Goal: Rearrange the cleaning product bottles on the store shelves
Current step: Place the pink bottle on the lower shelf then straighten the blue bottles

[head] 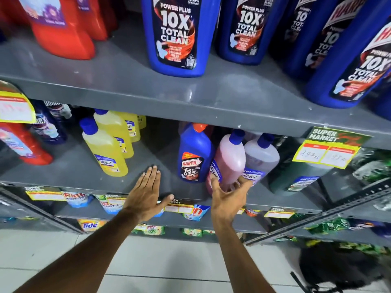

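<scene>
- Here, head view, landmark: small blue Harpic bottle (195,153) with orange cap, upright on the grey middle shelf (69,168).
- Just right of the Harpic bottle, touching it: pink bottle (229,160) with blue cap, leaning to the left.
- Right of that, further from the Harpic bottle: pale lilac bottle (261,157), blue cap, also tilted, touching the pink one.
- Further right again: dark green bottle (296,174), partly behind a yellow price tag (325,153).
- Right hand (229,197) below and right of the Harpic bottle, fingers spread wide, fingertips (214,180) touching the lower labels of the pink and lilac bottles; nothing clasped.
- Left hand (146,193) below and left of the Harpic bottle, flat and open, fingers together, palm down over the bare shelf front; holding nothing; real contact with the shelf not clear.
- Well left of the Harpic bottle: yellow bottles (105,149) with blue caps, in a row running back.
- Far left: red bottle (25,144) and a dark blue bottle (49,125).
- Above the Harpic bottle, on the upper shelf (127,85): large blue Harpic bottles (177,37), upright; red bottles (61,28) to their left.
- Below the Harpic bottle: detergent packets (91,225) on lower shelves.
</scene>
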`<state>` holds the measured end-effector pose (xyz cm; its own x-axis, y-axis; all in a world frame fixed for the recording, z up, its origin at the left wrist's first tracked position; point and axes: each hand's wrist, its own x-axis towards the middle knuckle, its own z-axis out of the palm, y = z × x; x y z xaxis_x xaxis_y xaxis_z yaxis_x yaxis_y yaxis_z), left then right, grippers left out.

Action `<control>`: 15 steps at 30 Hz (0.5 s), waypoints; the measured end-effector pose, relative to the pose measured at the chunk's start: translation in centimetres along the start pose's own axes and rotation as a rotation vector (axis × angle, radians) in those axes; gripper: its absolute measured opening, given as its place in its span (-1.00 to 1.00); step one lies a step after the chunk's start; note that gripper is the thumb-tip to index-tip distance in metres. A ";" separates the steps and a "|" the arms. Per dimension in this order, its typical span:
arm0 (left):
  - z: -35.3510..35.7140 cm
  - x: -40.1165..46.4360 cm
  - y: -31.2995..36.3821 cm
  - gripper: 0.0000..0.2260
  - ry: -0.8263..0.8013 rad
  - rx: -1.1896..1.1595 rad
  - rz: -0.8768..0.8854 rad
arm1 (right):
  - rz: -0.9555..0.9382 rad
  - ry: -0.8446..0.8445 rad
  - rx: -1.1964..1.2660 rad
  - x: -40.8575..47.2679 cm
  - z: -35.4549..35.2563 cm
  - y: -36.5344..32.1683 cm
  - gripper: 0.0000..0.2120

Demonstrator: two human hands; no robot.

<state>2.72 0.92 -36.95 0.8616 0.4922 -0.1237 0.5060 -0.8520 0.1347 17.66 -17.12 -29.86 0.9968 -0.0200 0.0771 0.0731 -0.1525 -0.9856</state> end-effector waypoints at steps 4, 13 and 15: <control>0.3 0.1 -0.1 0.03 0.016 -0.008 0.000 | 0.021 -0.010 -0.007 -0.1 -0.1 -0.1 -0.36; 0.7 0.0 -0.2 0.01 0.021 -0.070 -0.014 | -0.560 -0.289 -0.248 -2.3 0.8 -8.5 -0.27; 0.5 0.1 -0.2 0.01 0.016 -0.088 -0.016 | -0.587 -0.424 -0.388 -0.8 2.4 -11.5 -0.31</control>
<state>2.69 1.00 -37.50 0.8537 0.5087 -0.1110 0.5203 -0.8254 0.2189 16.10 -12.96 -18.96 0.7325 0.5325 0.4242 0.6480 -0.3544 -0.6741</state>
